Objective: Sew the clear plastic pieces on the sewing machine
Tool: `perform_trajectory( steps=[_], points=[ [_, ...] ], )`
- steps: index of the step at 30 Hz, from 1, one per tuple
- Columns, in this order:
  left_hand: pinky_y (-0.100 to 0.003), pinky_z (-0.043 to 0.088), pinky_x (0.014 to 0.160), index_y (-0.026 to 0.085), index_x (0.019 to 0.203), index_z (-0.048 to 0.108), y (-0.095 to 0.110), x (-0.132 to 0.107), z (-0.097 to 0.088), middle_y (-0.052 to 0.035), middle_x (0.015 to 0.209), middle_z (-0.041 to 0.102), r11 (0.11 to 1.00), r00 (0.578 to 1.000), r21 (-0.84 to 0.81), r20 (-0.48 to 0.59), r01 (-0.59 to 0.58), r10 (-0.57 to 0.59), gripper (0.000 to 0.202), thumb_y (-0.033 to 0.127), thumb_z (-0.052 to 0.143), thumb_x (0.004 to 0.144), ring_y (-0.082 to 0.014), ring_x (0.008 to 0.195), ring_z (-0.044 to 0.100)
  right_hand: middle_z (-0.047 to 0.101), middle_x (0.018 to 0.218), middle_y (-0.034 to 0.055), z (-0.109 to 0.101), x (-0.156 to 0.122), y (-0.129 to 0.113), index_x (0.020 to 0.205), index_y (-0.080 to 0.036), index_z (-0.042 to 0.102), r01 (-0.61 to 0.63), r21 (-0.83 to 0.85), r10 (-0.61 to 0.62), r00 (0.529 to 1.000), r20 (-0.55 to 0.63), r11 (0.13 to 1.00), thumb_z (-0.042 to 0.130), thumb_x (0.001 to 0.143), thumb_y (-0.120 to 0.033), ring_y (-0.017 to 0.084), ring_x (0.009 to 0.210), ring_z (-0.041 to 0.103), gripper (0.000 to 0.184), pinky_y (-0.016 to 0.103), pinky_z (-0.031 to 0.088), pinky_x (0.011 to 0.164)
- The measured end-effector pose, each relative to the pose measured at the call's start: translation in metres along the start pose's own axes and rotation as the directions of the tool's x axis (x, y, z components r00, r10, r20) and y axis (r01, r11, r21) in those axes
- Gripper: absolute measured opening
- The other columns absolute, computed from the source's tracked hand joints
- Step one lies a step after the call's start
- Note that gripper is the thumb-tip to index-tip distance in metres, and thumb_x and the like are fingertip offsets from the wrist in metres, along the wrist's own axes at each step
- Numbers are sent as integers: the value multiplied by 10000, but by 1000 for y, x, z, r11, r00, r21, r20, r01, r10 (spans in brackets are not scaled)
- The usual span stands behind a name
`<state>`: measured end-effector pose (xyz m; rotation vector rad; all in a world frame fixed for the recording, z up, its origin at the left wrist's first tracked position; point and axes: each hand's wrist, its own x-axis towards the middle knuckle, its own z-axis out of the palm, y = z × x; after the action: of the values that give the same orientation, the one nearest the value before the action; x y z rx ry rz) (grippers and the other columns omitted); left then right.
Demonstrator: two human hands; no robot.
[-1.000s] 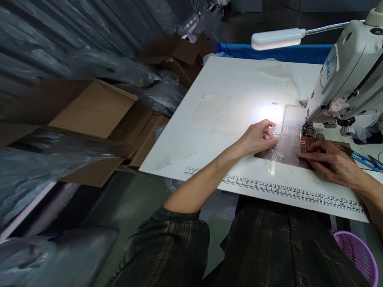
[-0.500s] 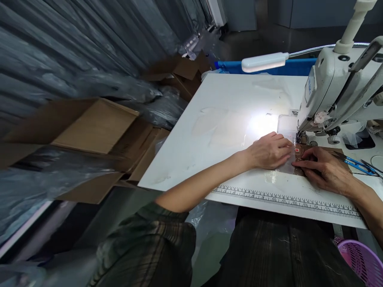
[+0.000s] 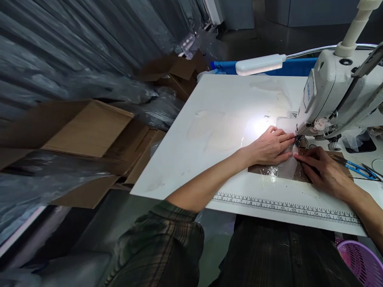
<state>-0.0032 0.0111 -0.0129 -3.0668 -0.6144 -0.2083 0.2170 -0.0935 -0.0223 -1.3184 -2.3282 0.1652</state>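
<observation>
A brown sheet [image 3: 301, 174] with clear plastic film [image 3: 286, 170] over it lies flat on the white sewing table, beside the needle area of a white sewing machine [image 3: 321, 85]. My left hand [image 3: 273, 146] rests palm down on the film, fingers stretched toward the presser foot. Opposite it, my right hand [image 3: 324, 169] has its index finger and thumb drawn close at the film's edge, pinching it as far as I can see; the other fingers curl. The fingertips of both hands almost meet below the foot. The needle is hidden.
Blue thread snips [image 3: 359, 168] lie right of my right hand. A printed ruler [image 3: 284, 208] runs along the table's front edge. A lamp [image 3: 260, 64] hangs over the table. Open cardboard boxes [image 3: 86, 129] stand at the left, and a purple basket [image 3: 359, 259] is at lower right.
The brown sheet now shows under and left of my left hand, where bare table was. My left fingers reach closer to the presser foot; my right fingertips have moved slightly up toward it.
</observation>
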Motion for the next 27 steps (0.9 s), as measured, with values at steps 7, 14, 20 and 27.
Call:
perform_trajectory(
  steps=[7, 14, 20, 27],
  points=[
    [-458, 378, 1004, 81, 1408, 544, -1, -5, 4, -180, 1447, 573, 996, 1000, -92, -24, 6, -9, 548, 434, 348, 1036, -299, 1252, 530, 613, 1024, 111, -1, -1, 0, 1239, -226, 706, 15, 9, -15, 1000, -15, 1000, 476, 1007, -256, 206, 872, 670, 328, 349, 619, 739],
    [-456, 383, 993, 110, 1399, 558, -3, -5, 7, -168, 1433, 589, 991, 998, -137, -56, -1, -7, 531, 437, 380, 1021, -296, 1255, 528, 612, 1015, 110, 1, -1, 1, 1206, -208, 720, 41, 6, -40, 998, -42, 999, 478, 1009, -252, 201, 871, 671, 315, 338, 619, 739],
    [-455, 383, 972, 115, 1381, 577, 1, -4, 8, -165, 1438, 586, 991, 998, -130, -63, 19, -27, 521, 433, 376, 1021, -300, 1223, 546, 608, 1010, 117, 2, 0, 0, 1183, -196, 735, 15, 26, -13, 999, -48, 1000, 463, 1007, -265, 206, 863, 666, 332, 343, 613, 727],
    [-471, 354, 1025, 130, 1367, 586, 1, -4, 7, -152, 1432, 595, 993, 997, -113, -81, 11, -20, 495, 428, 408, 1014, -297, 1244, 544, 602, 998, 94, 3, 0, 2, 1159, -277, 753, -59, 68, 60, 998, -11, 996, 455, 982, -281, 218, 875, 657, 347, 382, 616, 770]
  ],
)
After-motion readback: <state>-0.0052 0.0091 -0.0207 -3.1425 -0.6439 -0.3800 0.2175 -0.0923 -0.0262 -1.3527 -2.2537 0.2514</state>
